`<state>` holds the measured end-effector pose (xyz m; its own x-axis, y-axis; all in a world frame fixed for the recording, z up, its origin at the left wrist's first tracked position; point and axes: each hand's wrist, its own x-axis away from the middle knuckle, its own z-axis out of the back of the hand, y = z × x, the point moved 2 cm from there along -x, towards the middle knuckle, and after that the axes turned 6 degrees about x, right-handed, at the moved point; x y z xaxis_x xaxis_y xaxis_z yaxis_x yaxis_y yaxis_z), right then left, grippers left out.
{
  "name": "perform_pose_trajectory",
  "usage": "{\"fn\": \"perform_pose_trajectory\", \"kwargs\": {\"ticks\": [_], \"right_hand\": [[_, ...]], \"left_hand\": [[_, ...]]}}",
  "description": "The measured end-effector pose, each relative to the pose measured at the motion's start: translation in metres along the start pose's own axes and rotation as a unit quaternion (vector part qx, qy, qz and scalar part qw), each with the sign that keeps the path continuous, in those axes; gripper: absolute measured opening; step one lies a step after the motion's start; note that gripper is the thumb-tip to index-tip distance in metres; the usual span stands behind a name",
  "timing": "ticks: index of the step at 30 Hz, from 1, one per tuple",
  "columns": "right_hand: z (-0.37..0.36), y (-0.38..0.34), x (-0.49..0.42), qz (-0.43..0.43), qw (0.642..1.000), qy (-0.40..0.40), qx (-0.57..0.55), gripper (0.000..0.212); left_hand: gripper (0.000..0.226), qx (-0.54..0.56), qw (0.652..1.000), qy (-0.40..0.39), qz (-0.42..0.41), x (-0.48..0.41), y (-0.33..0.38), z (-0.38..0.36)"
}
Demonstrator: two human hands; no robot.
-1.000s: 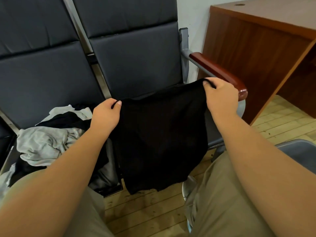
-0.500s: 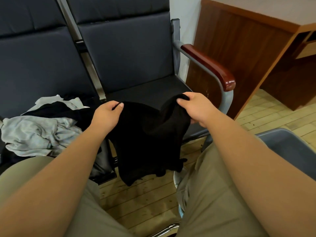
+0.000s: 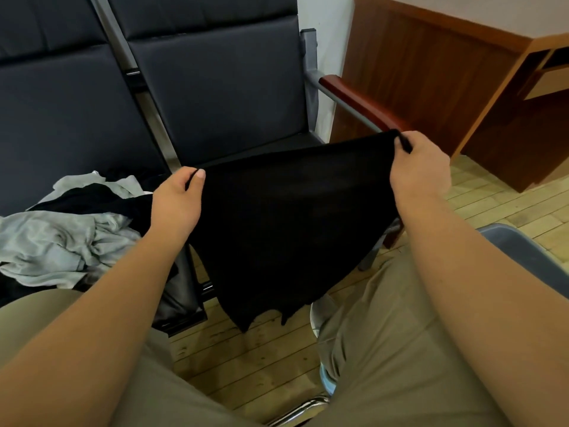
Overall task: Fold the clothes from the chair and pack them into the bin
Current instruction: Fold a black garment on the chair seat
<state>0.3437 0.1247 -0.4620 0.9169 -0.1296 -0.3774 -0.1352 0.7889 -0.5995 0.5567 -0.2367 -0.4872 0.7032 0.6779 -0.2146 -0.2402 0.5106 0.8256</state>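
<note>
A black garment (image 3: 289, 223) hangs stretched between my two hands, in front of the dark padded chair (image 3: 221, 87). My left hand (image 3: 177, 200) pinches its upper left corner. My right hand (image 3: 420, 171) pinches the upper right corner, close to the chair's wooden armrest (image 3: 357, 103). The lower edge of the cloth dangles above the floor between my knees. A heap of grey and black clothes (image 3: 58, 238) lies on the left seat. A grey bin rim (image 3: 523, 260) shows at the right, behind my right forearm.
A wooden desk (image 3: 446, 72) stands at the right behind the armrest. Light wooden floor planks (image 3: 246, 359) run beneath my legs. A chrome bar (image 3: 301, 411) of my own seat shows at the bottom.
My right hand swung back out to the right, pulling the bunched black garment flat and taut again. My left hand stayed roughly in place.
</note>
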Motion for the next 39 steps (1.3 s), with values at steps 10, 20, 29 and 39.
{"fn": "perform_pose_trajectory", "kwargs": {"ticks": [10, 20, 29, 39], "right_hand": [[-0.026, 0.025, -0.006, -0.058, 0.972, -0.227, -0.031, 0.032], [-0.036, 0.010, -0.011, -0.186, 0.935, -0.207, -0.221, 0.029], [-0.064, -0.029, -0.031, -0.323, 0.790, -0.201, -0.481, 0.042], [-0.155, -0.060, -0.076, -0.288, 0.865, -0.196, -0.360, 0.045]], "left_hand": [[0.021, 0.100, 0.945, -0.312, 0.017, 0.034, 0.047, -0.039], [0.024, 0.195, 0.946, -0.242, 0.091, 0.026, 0.041, -0.040], [0.022, -0.075, 0.983, -0.158, 0.057, -0.041, -0.004, -0.030], [0.021, -0.187, 0.976, -0.093, 0.057, -0.124, -0.062, -0.060]]}}
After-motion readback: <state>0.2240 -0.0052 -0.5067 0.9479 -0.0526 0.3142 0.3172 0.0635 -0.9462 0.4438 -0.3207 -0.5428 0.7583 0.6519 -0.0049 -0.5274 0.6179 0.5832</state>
